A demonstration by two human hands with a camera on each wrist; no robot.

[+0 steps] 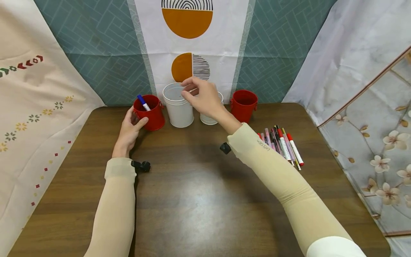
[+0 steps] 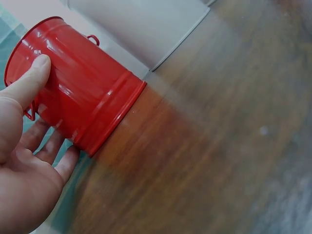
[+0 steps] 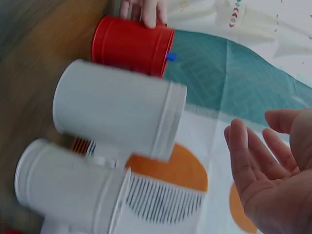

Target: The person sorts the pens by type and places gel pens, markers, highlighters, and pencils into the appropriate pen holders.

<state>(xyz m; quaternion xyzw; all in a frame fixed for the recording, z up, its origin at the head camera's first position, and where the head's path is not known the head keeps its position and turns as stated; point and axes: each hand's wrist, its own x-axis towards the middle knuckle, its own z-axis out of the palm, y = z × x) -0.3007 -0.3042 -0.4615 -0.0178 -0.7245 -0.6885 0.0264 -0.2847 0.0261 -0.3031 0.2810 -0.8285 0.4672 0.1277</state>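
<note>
From afar I have the left hand (image 1: 127,131) gripping the leftmost red bucket (image 1: 155,120), a blue-capped marker (image 1: 144,103) leaning leftward inside, away from my right hand (image 1: 206,99), empty and loosely bent above the white buckets (image 1: 181,113).

On the brown worktop (image 1: 189,200), a red pot (image 1: 155,119), two white pots (image 1: 181,115) and another red pot (image 1: 242,111) stand in a row. Coloured pens (image 1: 284,145) lie near the right side.

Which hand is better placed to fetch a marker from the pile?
Probably the right hand: it looks empty and is nearer the markers, while the left hand holds a red bucket.
</note>
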